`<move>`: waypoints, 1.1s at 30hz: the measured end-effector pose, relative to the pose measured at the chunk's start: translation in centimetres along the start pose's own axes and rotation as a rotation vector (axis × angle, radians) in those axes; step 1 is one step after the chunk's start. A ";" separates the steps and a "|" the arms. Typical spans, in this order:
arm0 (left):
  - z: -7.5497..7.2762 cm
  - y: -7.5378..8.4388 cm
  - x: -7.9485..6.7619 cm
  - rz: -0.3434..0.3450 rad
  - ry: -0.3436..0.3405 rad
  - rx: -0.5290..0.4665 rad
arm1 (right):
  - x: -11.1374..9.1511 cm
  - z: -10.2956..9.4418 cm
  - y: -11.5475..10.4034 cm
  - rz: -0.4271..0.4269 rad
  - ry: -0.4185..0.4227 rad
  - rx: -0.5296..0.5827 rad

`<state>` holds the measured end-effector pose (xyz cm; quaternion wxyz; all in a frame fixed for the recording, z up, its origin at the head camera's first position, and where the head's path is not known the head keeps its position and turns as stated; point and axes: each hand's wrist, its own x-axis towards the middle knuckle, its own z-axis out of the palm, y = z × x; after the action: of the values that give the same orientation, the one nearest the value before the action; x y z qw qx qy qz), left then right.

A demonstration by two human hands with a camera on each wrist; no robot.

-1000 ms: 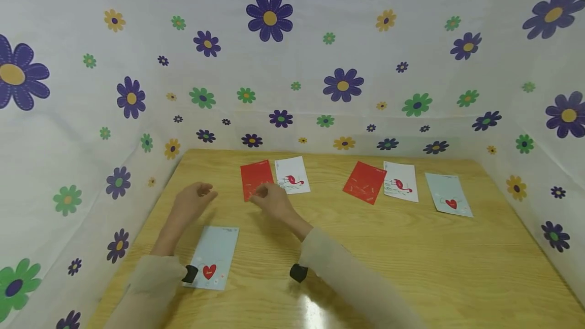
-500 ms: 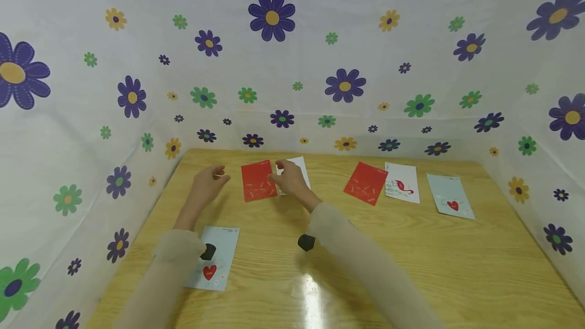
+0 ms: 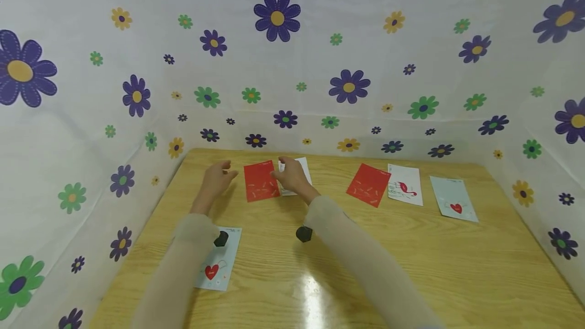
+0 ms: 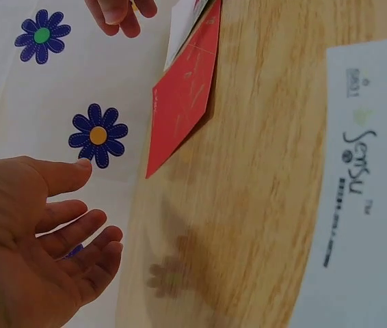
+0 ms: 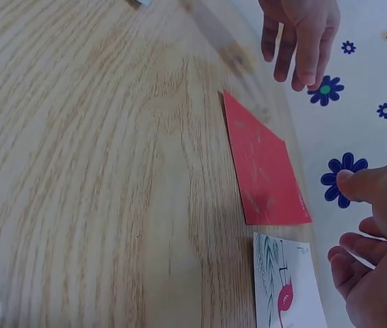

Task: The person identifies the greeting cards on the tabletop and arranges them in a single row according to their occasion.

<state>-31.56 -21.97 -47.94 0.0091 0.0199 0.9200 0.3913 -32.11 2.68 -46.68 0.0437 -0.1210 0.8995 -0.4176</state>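
My left hand (image 3: 216, 182) hovers just left of a red card (image 3: 261, 183) with pale streaks; its fingers are loosely bent around nothing. Above the white flamingo card (image 3: 307, 165) is my right hand (image 3: 293, 176), hiding most of that card, also with bare space between thumb and fingers. In the left wrist view, the left hand (image 4: 50, 239) hangs over the table edge, apart from the red card (image 4: 187, 89). The right wrist view has the right hand (image 5: 378, 239) beside the flamingo card (image 5: 289, 287), not touching it. A light blue heart card (image 3: 230, 255) lies partly under my left forearm.
To the right lie a second red card (image 3: 369, 185), another flamingo card (image 3: 405, 184) overlapping or touching it, and another light blue heart card (image 3: 454, 198). A white flowered cloth (image 3: 311, 60) surrounds the wooden table (image 3: 388, 258) at the back and sides.
Both hands have moved away from me and rightward. The right hand went from over the left red card to over the flamingo card; the left came closer to that red card. The cards lie unmoved.
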 end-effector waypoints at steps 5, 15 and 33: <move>0.5 -0.2 0.7 -0.013 -0.016 -0.013 | 0.6 0.1 0.2 -0.004 -0.022 -0.017; 1.4 -0.3 1.7 -0.023 -0.063 0.018 | 2.1 0.9 1.0 -0.046 -0.046 -0.102; 3.0 0.5 0.9 -0.082 -0.083 0.021 | 3.5 2.4 0.7 -0.039 -0.131 -0.438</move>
<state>-32.31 -19.45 -49.64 0.0633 -0.0015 0.9229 0.3798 -35.18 0.43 -48.73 0.0666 -0.1716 0.9614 -0.2043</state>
